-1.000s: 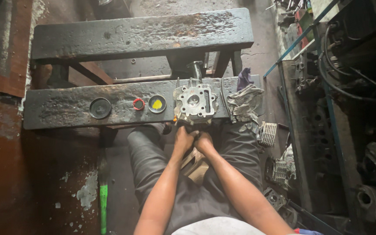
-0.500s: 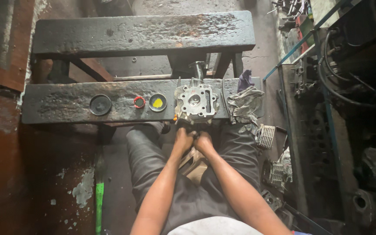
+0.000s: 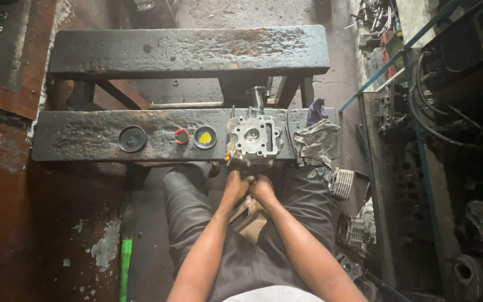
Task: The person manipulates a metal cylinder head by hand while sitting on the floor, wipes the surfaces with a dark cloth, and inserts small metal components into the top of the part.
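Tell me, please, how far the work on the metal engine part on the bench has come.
Done, as it looks: the metal engine part lies flat on the dark bench, with three round lids and a grey rag set beside it. In hand: the left hand and right hand meet at its near edge; what they grip is hidden. Left: other finned engine parts lie on the floor, untouched.

Dim, flat daylight falls from above, brightest on the grey floor at the top and on the metal engine part [image 3: 254,138] at the bench [image 3: 85,137] edge. The right side sinks into deep shadow. Focus is fairly sharp in the centre; the edges soften and bend slightly.
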